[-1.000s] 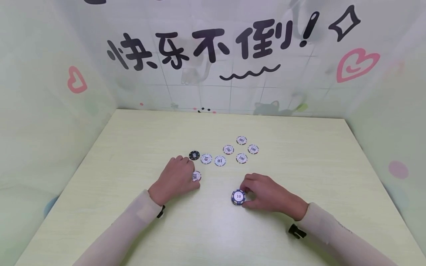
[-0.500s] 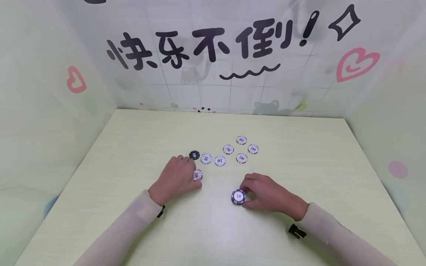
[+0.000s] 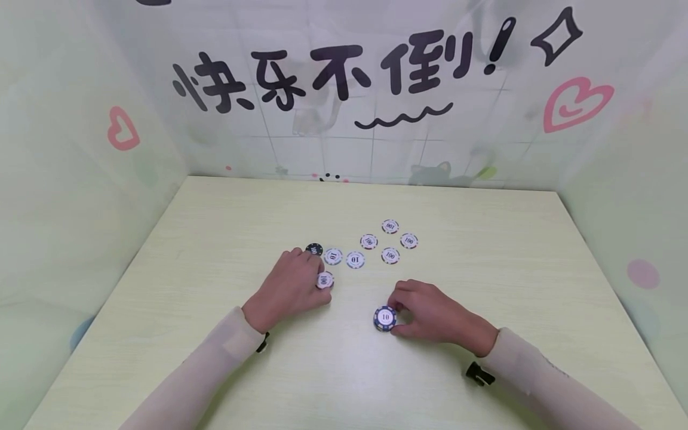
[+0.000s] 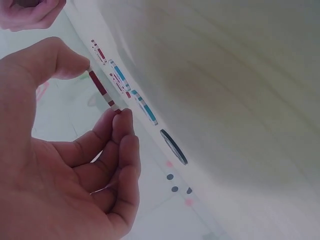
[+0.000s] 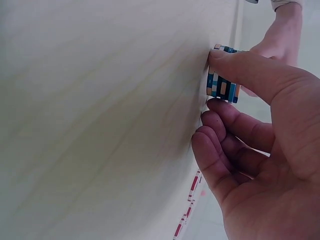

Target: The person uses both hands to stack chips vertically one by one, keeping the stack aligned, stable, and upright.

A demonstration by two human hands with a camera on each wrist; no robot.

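Note:
Between thumb and fingertips, my left hand [image 3: 287, 289] pinches a white poker chip [image 3: 325, 280] marked 100; the left wrist view shows its red-and-white edge [image 4: 101, 87], held just off the table. My right hand [image 3: 432, 312] grips a short stack of poker chips [image 3: 384, 318] by its side, a blue-edged 10 on top. In the right wrist view, several layers of the stack [image 5: 222, 82] show at the thumb. Beyond my left fingers lies a black 100 chip [image 3: 313, 247], partly covered by them. Two light-blue-edged 10 chips, one left [image 3: 333, 257] and one right [image 3: 355, 260], lie beside it.
Several white 100 chips [image 3: 390, 255] lie flat and apart farther back, right of the 10 chips. The pale wooden table [image 3: 344, 382] meets a printed back curtain [image 3: 344, 149], with curtains along both sides too.
My left hand has moved slightly right and away from me with the 100 chip, now covering part of the black chip. The right hand and its stack have stayed in place.

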